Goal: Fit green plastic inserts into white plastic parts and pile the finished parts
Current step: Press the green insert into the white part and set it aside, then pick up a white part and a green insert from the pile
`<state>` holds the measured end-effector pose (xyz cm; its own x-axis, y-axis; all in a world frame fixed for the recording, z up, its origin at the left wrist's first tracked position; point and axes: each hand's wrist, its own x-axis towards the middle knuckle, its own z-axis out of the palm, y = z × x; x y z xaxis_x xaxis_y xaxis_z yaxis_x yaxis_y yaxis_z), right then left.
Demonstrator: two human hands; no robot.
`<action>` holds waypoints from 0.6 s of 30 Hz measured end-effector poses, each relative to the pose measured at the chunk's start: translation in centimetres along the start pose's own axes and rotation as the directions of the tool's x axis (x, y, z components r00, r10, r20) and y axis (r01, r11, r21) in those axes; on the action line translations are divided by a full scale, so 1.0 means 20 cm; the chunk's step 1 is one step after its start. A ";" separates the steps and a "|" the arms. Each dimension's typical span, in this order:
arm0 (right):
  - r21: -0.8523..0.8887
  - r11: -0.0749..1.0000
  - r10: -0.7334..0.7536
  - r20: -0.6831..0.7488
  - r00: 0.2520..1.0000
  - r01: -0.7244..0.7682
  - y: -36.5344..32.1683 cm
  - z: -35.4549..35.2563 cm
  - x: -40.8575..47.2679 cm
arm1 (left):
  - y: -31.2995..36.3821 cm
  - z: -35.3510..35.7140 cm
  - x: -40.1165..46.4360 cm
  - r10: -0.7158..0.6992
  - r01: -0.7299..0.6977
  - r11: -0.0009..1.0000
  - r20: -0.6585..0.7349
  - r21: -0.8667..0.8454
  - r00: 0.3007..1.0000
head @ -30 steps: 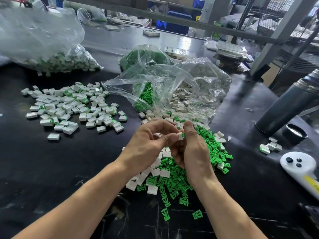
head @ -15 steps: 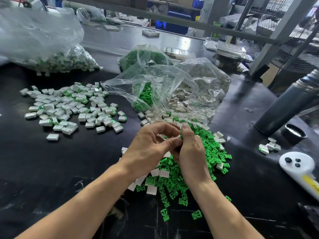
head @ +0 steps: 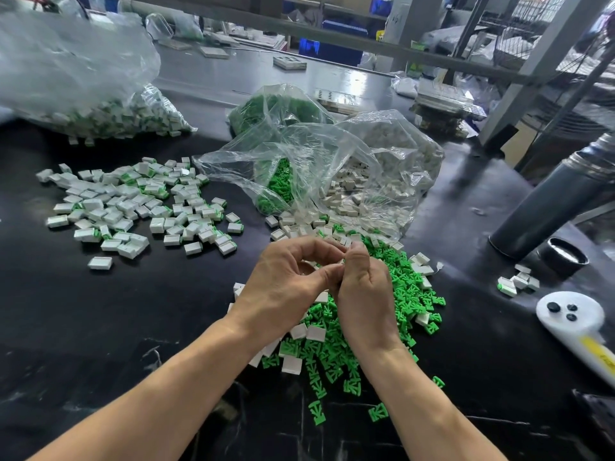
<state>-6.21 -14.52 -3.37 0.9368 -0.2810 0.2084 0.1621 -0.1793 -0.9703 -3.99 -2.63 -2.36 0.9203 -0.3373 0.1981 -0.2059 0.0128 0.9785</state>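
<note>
Left hand (head: 286, 287) and right hand (head: 362, 294) were pressed together above the loose heap of green inserts (head: 336, 357) and white parts (head: 316, 332), fingertips pinching a piece mostly hidden btwn them. Judged light, stiff, small, slick; best held by its flat sides w/ fingertips. Finished pile (head: 133, 207) lay well left; open bags (head: 332, 168), flask (head: 559, 201) and white controller (head: 572, 321) nearby, none obstructing.
</note>
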 end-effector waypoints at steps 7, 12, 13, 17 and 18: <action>0.030 0.999 -0.015 -0.018 1.000 0.015 -0.01 0.00 0.00 | 0.01 0.00 -0.01 0.009 -0.009 1.000 -0.005 -0.012 1.000; 0.008 1.000 -0.018 -0.039 0.999 0.019 0.01 0.00 0.00 | 0.01 0.00 -0.01 0.021 -0.021 0.999 -0.003 -0.028 1.000; 0.003 1.000 -0.018 -0.035 0.999 0.018 0.01 0.00 0.00 | 0.01 0.00 -0.01 0.021 -0.021 0.999 -0.003 -0.027 1.000; -0.015 1.000 -0.028 -0.019 0.999 0.027 0.00 0.00 0.00 | 0.01 0.00 -0.01 0.013 -0.013 1.000 -0.001 -0.024 1.000; -0.022 0.999 -0.033 -0.017 0.999 0.033 0.00 0.00 0.00 | 0.02 0.00 -0.01 0.011 -0.011 1.000 -0.002 -0.025 1.000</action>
<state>-6.23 -14.51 -3.33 0.9255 -0.2911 0.2425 0.1858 -0.2090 -0.9601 -4.30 -2.60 -2.10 0.9188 -0.3351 0.2086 -0.2075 0.0395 0.9774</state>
